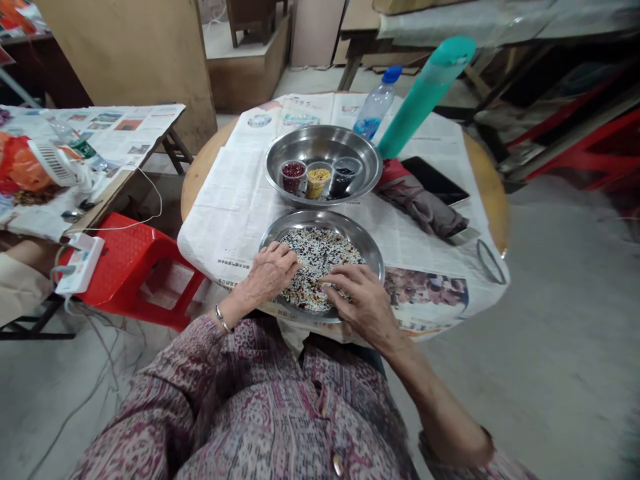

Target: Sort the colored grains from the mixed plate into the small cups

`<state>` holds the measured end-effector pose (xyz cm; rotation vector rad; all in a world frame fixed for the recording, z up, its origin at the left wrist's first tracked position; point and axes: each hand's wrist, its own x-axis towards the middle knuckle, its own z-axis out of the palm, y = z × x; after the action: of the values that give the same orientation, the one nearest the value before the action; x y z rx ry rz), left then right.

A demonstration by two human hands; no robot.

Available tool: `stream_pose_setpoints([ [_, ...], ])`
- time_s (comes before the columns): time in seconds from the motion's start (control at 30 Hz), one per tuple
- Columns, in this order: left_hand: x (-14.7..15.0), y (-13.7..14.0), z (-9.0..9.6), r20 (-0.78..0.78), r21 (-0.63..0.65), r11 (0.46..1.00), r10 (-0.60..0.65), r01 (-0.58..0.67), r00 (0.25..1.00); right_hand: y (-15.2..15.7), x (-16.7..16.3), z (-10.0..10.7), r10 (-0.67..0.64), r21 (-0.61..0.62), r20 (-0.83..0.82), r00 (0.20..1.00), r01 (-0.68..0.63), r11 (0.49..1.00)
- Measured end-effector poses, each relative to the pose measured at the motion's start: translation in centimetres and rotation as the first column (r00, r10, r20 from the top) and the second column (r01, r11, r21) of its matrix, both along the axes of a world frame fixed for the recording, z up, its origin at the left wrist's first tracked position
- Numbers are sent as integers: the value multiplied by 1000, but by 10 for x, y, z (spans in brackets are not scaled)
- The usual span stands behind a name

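Observation:
In the head view, a shallow steel basin (pixel 371 248) at the near table edge holds a speckled layer of small grains or beads (pixel 320 257), white, black, yellow and red. Over its left rim lies my left hand (pixel 274 268), fingers curled together at the grains; what they hold, if anything, is hidden. My right hand (pixel 361 299) reaches over the right side, thumb and fingers apart, tips at the grains. Behind, a deeper steel basin (pixel 320 139) holds three clear cups: one with dark red pieces (pixel 293 175), one with yellow (pixel 317 181), one with black (pixel 344 177).
Newspaper (pixel 225 193) covers the round table. A blue-capped bottle (pixel 375 107), a green tube (pixel 425 97), a folded umbrella (pixel 420 200) and a dark tablet-like slab (pixel 435 180) are at the right. Left stand a red stool (pixel 133 267) with a power strip (pixel 80 263) and another table.

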<state>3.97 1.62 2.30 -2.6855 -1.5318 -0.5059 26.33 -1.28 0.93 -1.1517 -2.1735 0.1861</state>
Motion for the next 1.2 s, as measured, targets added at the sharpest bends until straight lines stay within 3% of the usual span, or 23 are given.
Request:
stream_pose_setpoints([
  [0.13, -3, -4, 3, 75, 14, 997, 80, -81, 994, 12, -15, 13, 404, -125, 206, 891, -386, 914],
  [0.23, -6, -7, 1, 148, 13, 996, 87, -90, 985, 24, -35, 8, 494, -135, 278, 824, -476, 869],
  [0.33, -9, -8, -4, 276, 31, 998, 40, -51, 960, 39, -48, -1, 421, -60, 326, 846, -426, 903],
  [0.43, -12, -9, -10, 405, 74, 997, -20, -11, 914, 55, -45, -3, 252, 9, 386, 888, -277, 961],
  [0.57, -13, -9, -15, 443, 82, 996, -61, 27, 894, 62, -18, 2, 4, 12, 433, 902, -10, 1000],
  [0.67, -12, -9, -17, 451, 76, 997, -56, 24, 891, 51, 5, 6, -65, -22, 465, 883, 85, 996],
  [0.87, -11, -10, -18, 440, 32, 999, 0, -15, 898, 27, 6, -1, 67, -201, 311, 948, -3, 980],
  [1.1, -12, -11, -18, 458, 44, 999, 4, -27, 889, 51, -43, -1, 107, -398, 25, 994, -89, 913],
  [1.2, -12, -13, -17, 543, 63, 995, 28, -74, 839, 58, -58, 6, 208, -362, -20, 978, -201, 910],
])
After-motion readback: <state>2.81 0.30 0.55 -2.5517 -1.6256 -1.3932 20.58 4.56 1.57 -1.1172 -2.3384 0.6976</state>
